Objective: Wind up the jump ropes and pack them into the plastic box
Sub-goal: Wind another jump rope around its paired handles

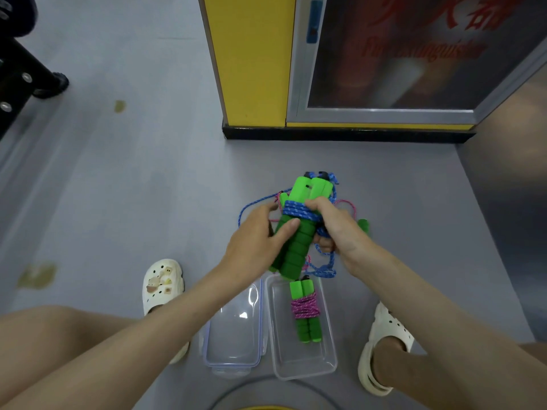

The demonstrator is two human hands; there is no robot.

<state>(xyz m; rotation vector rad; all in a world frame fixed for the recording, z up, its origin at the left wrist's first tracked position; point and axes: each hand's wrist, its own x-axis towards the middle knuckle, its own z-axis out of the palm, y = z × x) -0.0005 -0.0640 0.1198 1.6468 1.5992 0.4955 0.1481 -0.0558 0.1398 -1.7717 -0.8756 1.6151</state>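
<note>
While the left hand (260,235) gripped the green handles (296,247), the right hand (334,226) clutched the blue rope (299,211) wound round them; nearer, the plastic box (313,361) held a wound pink rope (305,306).

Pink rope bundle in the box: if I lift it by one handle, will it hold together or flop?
The pink rope bundle probably holds together: its cord is wound tightly round both handles. Foam-looking grips likely make it light and non-slip. Two handles side by side should stop rolling.

Head camera looks steeply down onto floor (124,179).
</note>
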